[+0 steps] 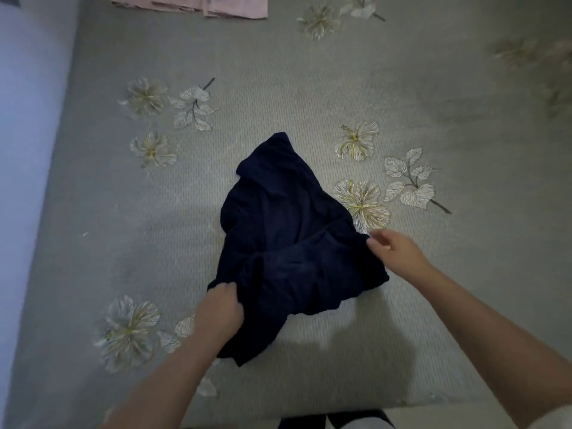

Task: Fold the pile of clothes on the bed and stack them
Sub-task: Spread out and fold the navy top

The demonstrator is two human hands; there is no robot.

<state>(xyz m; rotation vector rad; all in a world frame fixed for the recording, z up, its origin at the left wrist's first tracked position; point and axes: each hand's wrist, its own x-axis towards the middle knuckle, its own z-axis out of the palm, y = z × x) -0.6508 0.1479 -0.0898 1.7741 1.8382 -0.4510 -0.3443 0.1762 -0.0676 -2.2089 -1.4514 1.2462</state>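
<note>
A crumpled dark navy garment point(288, 236) lies in the middle of the grey bedspread point(278, 88) with flower prints. My left hand point(221, 311) grips the garment's near left edge, fingers curled into the cloth. My right hand point(396, 249) pinches the garment's right edge, with the fingertips at the fabric. Part of the garment hangs down toward me between the two hands. A folded pink garment point(216, 6) lies at the far edge of the bed, partly cut off by the frame.
A pale wall or surface point(24, 150) runs along the bed's left side. The bed's near edge point(402, 407) lies just in front of me, with my dark trousers point(334, 421) showing below it.
</note>
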